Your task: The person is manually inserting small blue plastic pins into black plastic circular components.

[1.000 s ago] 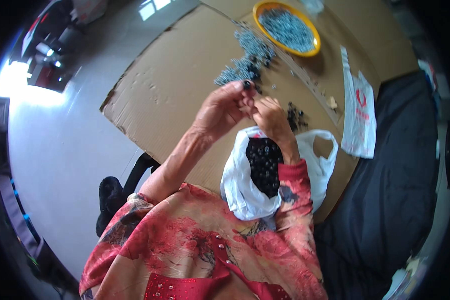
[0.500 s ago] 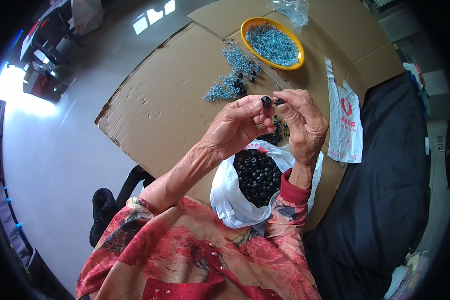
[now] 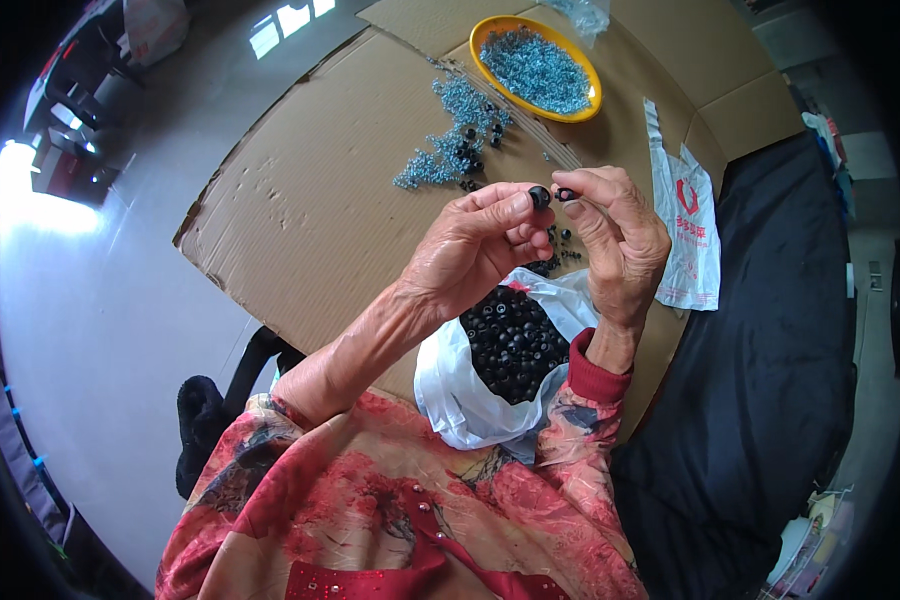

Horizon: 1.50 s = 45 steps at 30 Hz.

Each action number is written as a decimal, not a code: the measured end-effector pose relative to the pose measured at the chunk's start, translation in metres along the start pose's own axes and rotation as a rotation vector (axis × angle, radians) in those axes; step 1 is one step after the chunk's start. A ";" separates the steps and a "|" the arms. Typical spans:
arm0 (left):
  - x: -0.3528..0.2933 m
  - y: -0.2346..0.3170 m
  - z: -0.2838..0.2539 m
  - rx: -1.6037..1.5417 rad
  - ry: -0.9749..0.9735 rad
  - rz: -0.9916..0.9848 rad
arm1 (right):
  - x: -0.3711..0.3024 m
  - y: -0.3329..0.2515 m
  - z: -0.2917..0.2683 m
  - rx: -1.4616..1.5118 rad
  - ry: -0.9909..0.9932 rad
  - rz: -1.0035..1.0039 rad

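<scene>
My left hand (image 3: 475,238) pinches a round black bead-like piece (image 3: 539,197) between thumb and forefinger, its other fingers curled below. Close beside it, my right hand (image 3: 625,235) grips a smaller black piece (image 3: 565,194) between thumb and fingertips. A narrow gap separates the two pieces. Beneath the hands an open white plastic bag (image 3: 440,385) holds a heap of similar black pieces (image 3: 513,345). More loose black pieces (image 3: 567,254) lie on the cardboard just past the bag, partly hidden by my hands.
A cardboard sheet (image 3: 310,170) forms the work surface. At the far side stands a yellow bowl (image 3: 582,116) of small blue-grey pieces (image 3: 533,70). A pile of blue-grey pieces (image 3: 460,100), thin clear rods (image 3: 545,142) and a flat white bag (image 3: 692,255) lie nearby. Black fabric (image 3: 760,330) drapes at right.
The two black pieces have moved slightly apart, the right hand shifting a little right. The whole view has shifted slightly. Both hands keep their pinches.
</scene>
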<state>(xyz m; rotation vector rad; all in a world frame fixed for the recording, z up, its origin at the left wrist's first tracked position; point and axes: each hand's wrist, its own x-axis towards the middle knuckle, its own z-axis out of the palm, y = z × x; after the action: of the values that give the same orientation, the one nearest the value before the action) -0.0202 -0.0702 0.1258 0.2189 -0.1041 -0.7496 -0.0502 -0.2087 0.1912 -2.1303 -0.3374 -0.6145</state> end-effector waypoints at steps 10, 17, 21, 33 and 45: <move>0.002 -0.002 0.000 -0.020 -0.013 -0.016 | 0.005 -0.003 0.000 -0.169 -0.058 -0.121; 0.003 -0.004 0.003 0.006 0.030 -0.017 | 0.003 -0.003 -0.002 -0.212 -0.072 -0.114; 0.002 -0.003 0.003 0.002 0.020 -0.014 | 0.004 -0.006 -0.004 -0.227 -0.087 -0.124; 0.003 -0.006 0.004 -0.013 -0.009 -0.028 | 0.001 0.002 -0.006 0.077 -0.014 0.123; -0.001 -0.003 0.006 0.023 -0.005 -0.042 | 0.001 0.003 -0.008 -0.033 -0.038 -0.052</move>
<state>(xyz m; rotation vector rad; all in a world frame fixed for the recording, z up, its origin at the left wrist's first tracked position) -0.0241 -0.0725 0.1307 0.2412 -0.1132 -0.7911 -0.0503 -0.2169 0.1940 -2.1731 -0.4070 -0.6134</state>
